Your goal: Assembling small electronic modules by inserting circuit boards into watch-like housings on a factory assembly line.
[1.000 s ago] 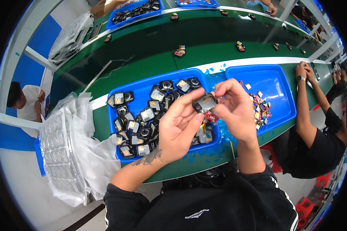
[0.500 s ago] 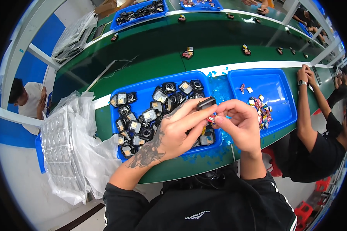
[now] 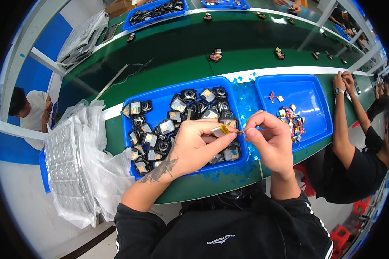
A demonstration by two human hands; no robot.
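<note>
My left hand [image 3: 195, 146] pinches a small silver battery with yellow tape [image 3: 221, 131] between thumb and fingers. The battery slants over the right part of a blue tray [image 3: 160, 91] full of black watch cases [image 3: 166, 126]. My right hand [image 3: 270, 138] is closed in a pinch at the battery's right end, fingertips almost touching my left thumb. What the right fingertips grip is too small to make out. A watch case [image 3: 229, 123] shows just behind my left fingers; whether they touch it, I cannot tell.
To the right, a second blue tray [image 3: 309, 86] holds small red boards and batteries [image 3: 292, 123]. Blue film scraps [image 3: 244, 103] lie between the trays. Clear plastic trays [image 3: 69, 162] stand at left. Small parts [image 3: 215, 55] sit on the green belt [image 3: 173, 47]. A co-worker's arms [image 3: 343, 116] are at right.
The black case that was up in my left fingers no longer shows there; the battery is now exposed in them. The parts on the belt have shifted slightly to the right.
</note>
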